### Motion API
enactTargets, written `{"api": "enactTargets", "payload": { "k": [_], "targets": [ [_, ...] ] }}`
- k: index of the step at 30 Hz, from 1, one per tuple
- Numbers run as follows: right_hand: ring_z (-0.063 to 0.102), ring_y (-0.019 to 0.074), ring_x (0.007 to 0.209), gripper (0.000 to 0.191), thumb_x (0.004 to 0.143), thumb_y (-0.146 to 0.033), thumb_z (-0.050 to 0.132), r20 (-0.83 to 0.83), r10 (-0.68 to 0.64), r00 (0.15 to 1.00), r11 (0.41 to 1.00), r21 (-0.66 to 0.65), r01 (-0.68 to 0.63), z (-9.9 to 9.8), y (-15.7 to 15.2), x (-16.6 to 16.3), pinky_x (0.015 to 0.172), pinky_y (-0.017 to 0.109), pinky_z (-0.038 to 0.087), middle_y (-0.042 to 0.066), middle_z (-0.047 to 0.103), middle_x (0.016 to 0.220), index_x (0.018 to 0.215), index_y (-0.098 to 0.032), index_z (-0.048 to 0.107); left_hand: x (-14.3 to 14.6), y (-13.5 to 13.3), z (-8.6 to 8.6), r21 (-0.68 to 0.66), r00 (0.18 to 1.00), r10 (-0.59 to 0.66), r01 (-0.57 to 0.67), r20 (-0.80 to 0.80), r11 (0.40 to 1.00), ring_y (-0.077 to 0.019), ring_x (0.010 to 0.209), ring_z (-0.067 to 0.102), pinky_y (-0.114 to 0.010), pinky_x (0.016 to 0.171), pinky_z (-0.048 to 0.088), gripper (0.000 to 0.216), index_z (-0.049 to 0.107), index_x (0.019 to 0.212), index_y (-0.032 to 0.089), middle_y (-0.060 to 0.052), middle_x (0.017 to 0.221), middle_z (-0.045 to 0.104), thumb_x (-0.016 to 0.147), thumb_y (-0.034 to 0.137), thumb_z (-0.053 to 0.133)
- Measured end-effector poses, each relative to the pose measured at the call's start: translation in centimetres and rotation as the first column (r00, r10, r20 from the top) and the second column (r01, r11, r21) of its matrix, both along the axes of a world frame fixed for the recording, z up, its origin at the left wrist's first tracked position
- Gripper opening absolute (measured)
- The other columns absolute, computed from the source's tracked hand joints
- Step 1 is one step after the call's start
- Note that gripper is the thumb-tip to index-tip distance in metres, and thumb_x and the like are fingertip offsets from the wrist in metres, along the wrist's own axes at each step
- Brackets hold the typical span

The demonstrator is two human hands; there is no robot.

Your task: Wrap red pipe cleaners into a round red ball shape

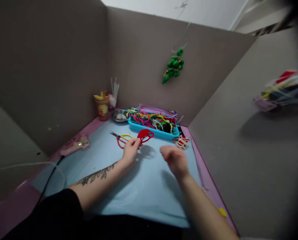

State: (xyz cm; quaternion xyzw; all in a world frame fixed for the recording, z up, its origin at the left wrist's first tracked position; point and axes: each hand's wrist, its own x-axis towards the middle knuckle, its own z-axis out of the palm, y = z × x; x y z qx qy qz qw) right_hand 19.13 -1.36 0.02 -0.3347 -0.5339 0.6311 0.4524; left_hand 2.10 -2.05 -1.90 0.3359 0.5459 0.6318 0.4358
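My left hand (132, 150) is closed on a flat red piece (146, 135) that looks like bent pipe cleaner, with openings in its outline. It holds the piece above the blue cloth. Scissors (121, 138) with one yellow and one red handle lie just behind that hand. Raised to the right, my right hand (175, 160) is apart from the red piece; its fingers are smeared by motion, so I cannot tell what they do. A red and cream pipe-cleaner figure (181, 142) lies behind it.
A blue tray (153, 132) of colourful pipe cleaners stands at the back. Beside it are a metal bowl (119, 116) and a brown cup (103, 110). At left lies a pink corded tool (75, 147). Walls surround the table; a green ornament (174, 66) hangs.
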Motion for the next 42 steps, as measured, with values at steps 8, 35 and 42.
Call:
{"api": "enactTargets", "payload": {
  "k": [8, 35, 42],
  "targets": [
    [0.052, 0.0151, 0.057, 0.047, 0.091, -0.051, 0.036, 0.403, -0.052, 0.914, 0.789, 0.578, -0.21, -5.1, 1.0, -3.9, 0.064, 0.029, 0.039, 0.002, 0.058, 0.057, 0.063, -0.024, 0.061, -1.6, 2.5, -1.2, 0.089, 0.947, -0.041, 0.072, -0.318, 0.993, -0.0172, 0.07, 0.058, -0.026, 0.065, 0.046, 0.033, 0.066, 0.078, 0.015, -0.003, 0.072, 0.065, 0.078, 0.047, 0.057],
    [0.06, 0.0156, 0.071, 0.015, 0.073, -0.033, 0.069, -0.005, -0.251, 0.968, 0.968, -0.021, 0.251, -5.4, 0.6, -3.4, 0.071, 0.028, 0.048, 0.002, 0.067, 0.079, 0.081, -0.021, 0.067, 0.5, -0.5, -1.5, -0.022, 0.914, -0.255, 0.261, -0.316, 0.965, -0.016, 0.068, 0.058, -0.027, 0.065, 0.047, 0.025, 0.066, 0.077, 0.016, -0.004, 0.073, 0.065, 0.08, 0.04, 0.058],
    [0.061, 0.0162, 0.074, 0.015, 0.072, -0.031, 0.069, -0.084, -0.255, 0.963, 0.964, -0.105, 0.246, -6.7, 0.6, -3.5, 0.076, 0.03, 0.047, 0.002, 0.07, 0.08, 0.083, -0.02, 0.071, 0.4, -0.7, -1.7, -0.027, 0.858, -0.327, 0.345, -0.397, 0.938, -0.0137, 0.063, 0.053, -0.025, 0.061, 0.044, 0.025, 0.064, 0.071, 0.016, -0.002, 0.067, 0.058, 0.082, 0.036, 0.055]
  ]
}}
